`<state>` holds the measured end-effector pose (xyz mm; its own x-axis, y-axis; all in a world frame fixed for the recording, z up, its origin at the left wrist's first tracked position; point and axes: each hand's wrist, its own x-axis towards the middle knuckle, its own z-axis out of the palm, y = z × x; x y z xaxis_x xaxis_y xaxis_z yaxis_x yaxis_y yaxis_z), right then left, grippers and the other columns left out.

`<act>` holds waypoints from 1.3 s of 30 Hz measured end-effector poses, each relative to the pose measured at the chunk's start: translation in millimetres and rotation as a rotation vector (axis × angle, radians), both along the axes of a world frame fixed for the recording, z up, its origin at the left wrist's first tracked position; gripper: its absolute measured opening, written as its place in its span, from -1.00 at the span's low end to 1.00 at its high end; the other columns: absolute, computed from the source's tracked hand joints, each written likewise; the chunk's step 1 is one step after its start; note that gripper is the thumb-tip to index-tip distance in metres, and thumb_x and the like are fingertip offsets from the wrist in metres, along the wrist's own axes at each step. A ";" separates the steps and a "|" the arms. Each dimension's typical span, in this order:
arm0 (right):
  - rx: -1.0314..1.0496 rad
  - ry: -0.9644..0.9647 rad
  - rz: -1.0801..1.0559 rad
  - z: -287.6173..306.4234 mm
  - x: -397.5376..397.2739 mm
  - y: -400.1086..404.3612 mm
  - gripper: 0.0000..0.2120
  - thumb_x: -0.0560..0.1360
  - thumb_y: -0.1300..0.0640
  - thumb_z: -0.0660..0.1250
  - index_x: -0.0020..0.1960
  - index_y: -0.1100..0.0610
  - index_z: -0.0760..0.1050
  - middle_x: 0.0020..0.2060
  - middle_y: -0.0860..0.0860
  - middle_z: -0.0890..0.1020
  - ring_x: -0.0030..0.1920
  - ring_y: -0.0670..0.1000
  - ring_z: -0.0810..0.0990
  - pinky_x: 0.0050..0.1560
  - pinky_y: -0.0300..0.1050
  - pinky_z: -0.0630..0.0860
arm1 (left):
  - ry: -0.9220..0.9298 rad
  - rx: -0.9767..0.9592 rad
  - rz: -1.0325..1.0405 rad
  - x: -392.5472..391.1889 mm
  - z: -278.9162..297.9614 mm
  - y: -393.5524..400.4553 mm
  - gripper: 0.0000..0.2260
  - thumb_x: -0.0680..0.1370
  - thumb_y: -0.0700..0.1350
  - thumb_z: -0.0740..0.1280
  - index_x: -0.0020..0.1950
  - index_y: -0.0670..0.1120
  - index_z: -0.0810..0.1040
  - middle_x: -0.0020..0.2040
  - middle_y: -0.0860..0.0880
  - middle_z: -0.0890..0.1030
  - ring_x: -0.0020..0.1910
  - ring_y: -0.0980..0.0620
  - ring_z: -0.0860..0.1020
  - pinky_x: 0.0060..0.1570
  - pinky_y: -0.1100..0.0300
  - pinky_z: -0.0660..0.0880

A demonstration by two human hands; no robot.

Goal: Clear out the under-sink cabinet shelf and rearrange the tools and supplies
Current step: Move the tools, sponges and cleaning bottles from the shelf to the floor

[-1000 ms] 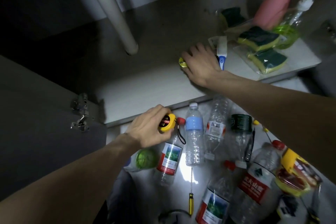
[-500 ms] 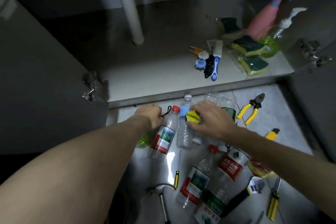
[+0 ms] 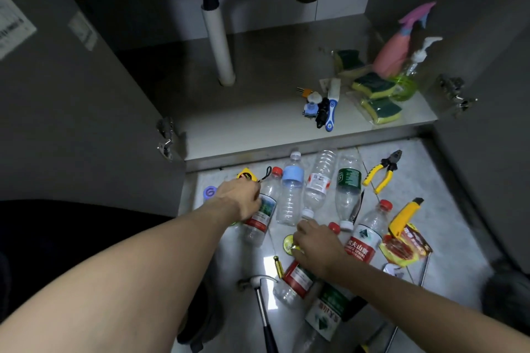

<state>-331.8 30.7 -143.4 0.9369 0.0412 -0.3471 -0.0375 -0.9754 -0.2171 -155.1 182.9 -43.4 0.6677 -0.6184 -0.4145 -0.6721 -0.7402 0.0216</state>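
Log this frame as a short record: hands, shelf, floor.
left hand: on the floor by the yellow tape measure; grip hidden
right hand: holding a small yellow disc low over the floor
shelf: sponges, pink sprayer, pump bottle, blue brush
floor: bottles lying flat, pliers, knife, hammer, screwdriver

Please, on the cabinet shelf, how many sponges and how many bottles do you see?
sponges: 3
bottles: 2, a pink spray bottle and a pump bottle
Total: 5
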 end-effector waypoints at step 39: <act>0.109 -0.492 -0.510 76.8 222.4 -218.5 -0.69 0.53 0.04 0.28 0.25 0.06 0.48 0.19 0.06 0.54 0.24 0.11 0.47 0.01 0.00 0.48 | -0.057 -0.537 0.273 150.6 -50.7 -185.6 -0.77 0.49 0.09 0.27 0.09 0.04 0.47 0.11 -0.04 0.57 0.10 -0.14 0.53 -0.13 0.11 0.38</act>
